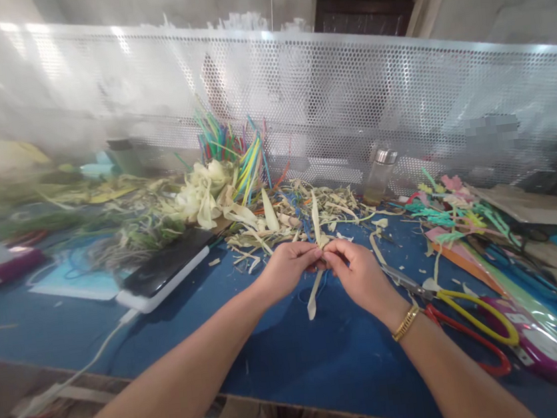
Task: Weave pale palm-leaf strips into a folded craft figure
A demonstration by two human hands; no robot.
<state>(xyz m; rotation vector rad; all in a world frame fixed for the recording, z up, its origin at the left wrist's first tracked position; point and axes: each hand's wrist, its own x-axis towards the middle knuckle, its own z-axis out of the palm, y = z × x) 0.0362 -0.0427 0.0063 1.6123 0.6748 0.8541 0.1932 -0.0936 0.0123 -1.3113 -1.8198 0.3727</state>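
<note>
Both hands meet over the blue table, pinching one pale strip of dried leaf or husk (315, 215). My left hand (289, 265) has its thumb and fingertips closed on it from the left. From the right, my right hand (358, 270) grips it close by, a gold bracelet on its wrist. A pointed end of the strip stands up above the fingers, and a tail (313, 302) hangs below them. What looks like a knot or fold lies between the fingertips, partly hidden. Scissors (434, 295) with yellow and red handles lie beside my right forearm.
Behind the hands lies a heap of dried strips (328, 200) with colourful thin stems (246, 152). A phone (169, 265) on a white power bank with a cable is at left. A glass bottle (379, 174) stands before the perforated metal panel (345, 87). Coloured paper pieces (452, 206) lie right.
</note>
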